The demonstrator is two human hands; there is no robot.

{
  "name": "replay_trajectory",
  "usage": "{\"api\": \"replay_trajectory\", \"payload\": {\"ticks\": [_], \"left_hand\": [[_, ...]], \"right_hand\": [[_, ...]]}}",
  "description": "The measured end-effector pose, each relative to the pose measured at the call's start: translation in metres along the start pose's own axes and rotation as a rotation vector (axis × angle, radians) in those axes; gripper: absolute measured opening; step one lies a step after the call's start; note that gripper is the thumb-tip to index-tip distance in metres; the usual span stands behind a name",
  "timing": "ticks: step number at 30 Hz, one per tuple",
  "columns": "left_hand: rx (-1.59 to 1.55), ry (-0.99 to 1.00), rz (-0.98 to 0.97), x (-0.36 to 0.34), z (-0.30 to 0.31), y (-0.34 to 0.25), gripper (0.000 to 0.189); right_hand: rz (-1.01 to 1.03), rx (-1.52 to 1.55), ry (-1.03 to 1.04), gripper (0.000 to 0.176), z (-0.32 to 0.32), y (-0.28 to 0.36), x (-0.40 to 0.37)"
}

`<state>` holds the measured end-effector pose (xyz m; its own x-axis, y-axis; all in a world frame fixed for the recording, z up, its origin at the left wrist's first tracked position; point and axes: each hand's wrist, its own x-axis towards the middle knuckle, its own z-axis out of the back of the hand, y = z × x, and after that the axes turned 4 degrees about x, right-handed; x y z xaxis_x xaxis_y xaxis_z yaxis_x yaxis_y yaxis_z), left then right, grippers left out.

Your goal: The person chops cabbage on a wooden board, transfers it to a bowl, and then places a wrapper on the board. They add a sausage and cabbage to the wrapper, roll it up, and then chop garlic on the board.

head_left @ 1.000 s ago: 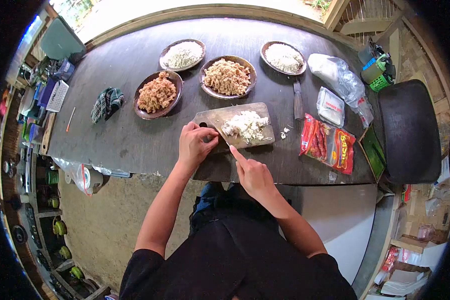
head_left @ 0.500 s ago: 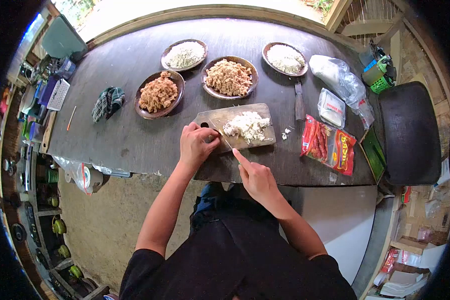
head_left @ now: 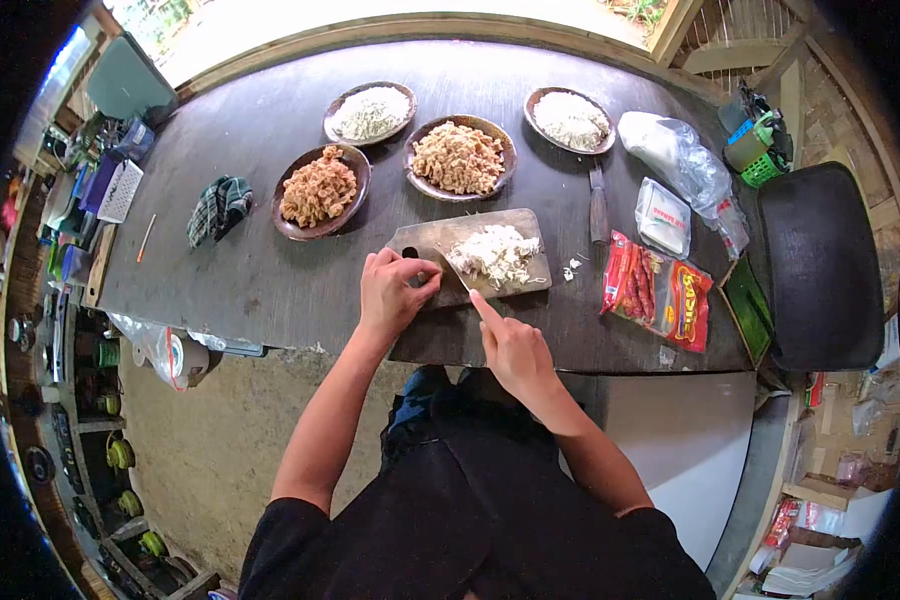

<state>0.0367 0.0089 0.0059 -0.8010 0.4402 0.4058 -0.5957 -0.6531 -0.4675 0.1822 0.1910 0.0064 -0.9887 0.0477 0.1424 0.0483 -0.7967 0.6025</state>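
A wooden cutting board (head_left: 430,237) lies near the table's front edge, with a pile of finely chopped white food (head_left: 495,253) on its right half. My right hand (head_left: 518,355) is closed round a knife (head_left: 457,270), index finger stretched along its spine, the blade angled over the board to the left of the pile. My left hand (head_left: 395,295) rests at the board's left end, fingers pinched together beside the blade. Whatever they hold is too small and hidden to name.
Behind the board stand brown plates with fried brown crumbly food (head_left: 320,190) and pale shredded food (head_left: 370,112). To the right lie a second knife (head_left: 598,205), a red sausage packet (head_left: 655,290) and plastic bags (head_left: 685,160). A checked cloth (head_left: 220,210) lies left.
The knife has shifted slightly to the right and stands a little more upright, the right hand moving with it. The left hand stays nearly in place.
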Motion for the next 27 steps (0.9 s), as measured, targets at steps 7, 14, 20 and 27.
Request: {"api": "replay_trajectory", "payload": {"ticks": [7,14,20,27], "left_hand": [[0.0,-0.003,-0.045,0.0,-0.003,0.004,0.013],[-0.012,-0.007,-0.031,0.0,-0.001,0.001,0.014],[-0.002,-0.027,-0.07,-0.003,-0.002,0.004,0.013],[-0.015,-0.022,-0.072,-0.002,0.001,0.001,0.014]], "right_hand": [[0.037,0.125,-0.015,0.057,0.004,0.007,-0.006],[-0.013,0.012,0.03,0.056,-0.001,0.01,0.001],[-0.022,-0.006,0.024,0.055,-0.001,0.009,0.004],[-0.003,0.005,-0.01,0.058,0.002,0.003,-0.007]]}}
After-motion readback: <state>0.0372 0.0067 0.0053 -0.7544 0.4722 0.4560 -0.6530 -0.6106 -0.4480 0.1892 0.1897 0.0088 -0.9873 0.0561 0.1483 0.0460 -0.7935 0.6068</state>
